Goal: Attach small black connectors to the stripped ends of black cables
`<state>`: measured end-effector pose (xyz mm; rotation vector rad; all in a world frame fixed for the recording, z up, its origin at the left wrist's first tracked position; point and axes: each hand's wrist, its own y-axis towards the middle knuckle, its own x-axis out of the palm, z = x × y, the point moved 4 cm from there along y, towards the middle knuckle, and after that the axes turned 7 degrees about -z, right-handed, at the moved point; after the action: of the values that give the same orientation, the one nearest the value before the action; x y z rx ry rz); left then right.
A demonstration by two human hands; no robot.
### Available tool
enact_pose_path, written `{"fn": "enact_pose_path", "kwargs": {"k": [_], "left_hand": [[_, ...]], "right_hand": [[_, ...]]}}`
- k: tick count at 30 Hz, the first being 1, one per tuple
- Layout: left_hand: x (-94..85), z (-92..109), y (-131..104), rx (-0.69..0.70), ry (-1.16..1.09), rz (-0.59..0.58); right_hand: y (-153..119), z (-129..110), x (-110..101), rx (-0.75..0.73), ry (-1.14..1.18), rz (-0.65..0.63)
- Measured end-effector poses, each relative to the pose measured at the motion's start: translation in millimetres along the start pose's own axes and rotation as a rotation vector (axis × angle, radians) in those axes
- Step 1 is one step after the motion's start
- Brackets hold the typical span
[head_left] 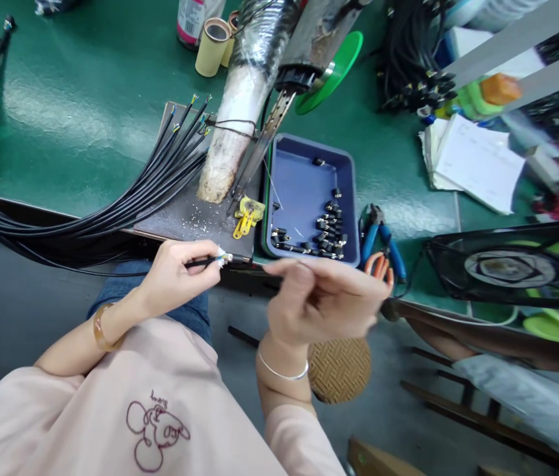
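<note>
The cable (199, 263) is at the bench's front edge, pinched in the left hand (175, 274), a small plug (230, 258) at its coloured wires; whether they are joined, I cannot tell. The bundled cables (111, 213) show bare wire ends, so look undone. Loose plugs (332, 228) remain in the tray (294, 192). The blurred right hand (324, 297) curls nearby, contents unclear.

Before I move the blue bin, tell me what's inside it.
The blue bin holds small black connectors, mostly bunched toward its near right corner, with one lying near the far wall. Whatever is beneath the clustered ones is covered.
</note>
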<state>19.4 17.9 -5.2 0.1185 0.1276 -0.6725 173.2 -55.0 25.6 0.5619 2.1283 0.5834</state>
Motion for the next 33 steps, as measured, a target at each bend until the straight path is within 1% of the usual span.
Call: {"fn": "enact_pose_path", "kwargs": {"k": [1,2,3,4,6,8,10,12,13,14,15,19,21,23,25,26,27,30,31,33], "left_hand": [[3.2,-0.6,-4.0,0.017,0.020,-0.039],[7.3,-1.9,-8.4,0.037,0.050,-0.098],[11.3,-3.8,-13.1,0.059,0.089,-0.153],[14.8,-6.7,-17.9,0.074,0.138,-0.199],[18.0,-13.6,-26.6,0.087,0.217,-0.216],[17.6,-18.6,-33.2,0.101,0.260,-0.181],[15.0,-18.1,-37.8,0.150,0.263,-0.133],[10.6,-13.1,-40.6,0.197,0.214,-0.093],[7.6,-10.4,-41.3,0.194,0.168,-0.079],[4.0,-8.1,-41.5,0.168,0.107,-0.069],[0.0,-6.9,-41.4,0.113,0.033,-0.064],[-19.7,-10.0,-41.0,-0.175,-0.303,-0.023],[-31.1,-12.5,-40.3,-0.248,-0.395,0.028],[-41.3,-13.2,-38.8,-0.251,-0.444,0.069],[-49.7,-12.1,-37.3,-0.230,-0.470,0.108],[-53.2,-11.3,-36.9,-0.220,-0.476,0.131],[-56.1,-10.3,-36.6,-0.210,-0.481,0.152],[-62.0,-7.8,-36.2,-0.190,-0.489,0.192],[-63.3,-7.3,-36.1,-0.182,-0.488,0.203],[-65.8,-6.6,-35.5,-0.167,-0.476,0.224]], "right_hand": [[0.8,0.3,-8.1,0.002,-0.048,0.119],[3.8,0.8,-10.9,0.004,-0.108,0.140],[8.5,1.6,-10.5,-0.002,-0.168,0.122],[14.4,3.8,-5.7,-0.001,-0.220,0.042],[26.2,11.3,9.1,0.017,-0.317,-0.119],[35.3,21.7,24.9,0.076,-0.423,-0.209],[40.5,32.1,40.3,0.152,-0.474,-0.313],[42.8,38.3,48.6,0.212,-0.477,-0.358],[43.1,39.4,50.0,0.229,-0.460,-0.367],[42.9,39.4,49.8,0.241,-0.428,-0.370],[42.3,38.5,48.3,0.249,-0.380,-0.371],[37.8,27.7,37.0,0.250,-0.064,-0.336],[35.2,20.0,32.6,0.231,0.086,-0.323],[32.4,12.6,31.1,0.205,0.157,-0.361],[29.8,6.5,29.8,0.173,0.140,-0.409],[29.0,4.2,28.1,0.156,0.105,-0.411],[28.7,2.6,25.2,0.142,0.060,-0.386],[29.8,0.3,15.0,0.110,-0.065,-0.240],[30.2,0.2,13.5,0.092,-0.090,-0.214],[30.3,0.2,15.7,0.026,-0.124,-0.233]]}}
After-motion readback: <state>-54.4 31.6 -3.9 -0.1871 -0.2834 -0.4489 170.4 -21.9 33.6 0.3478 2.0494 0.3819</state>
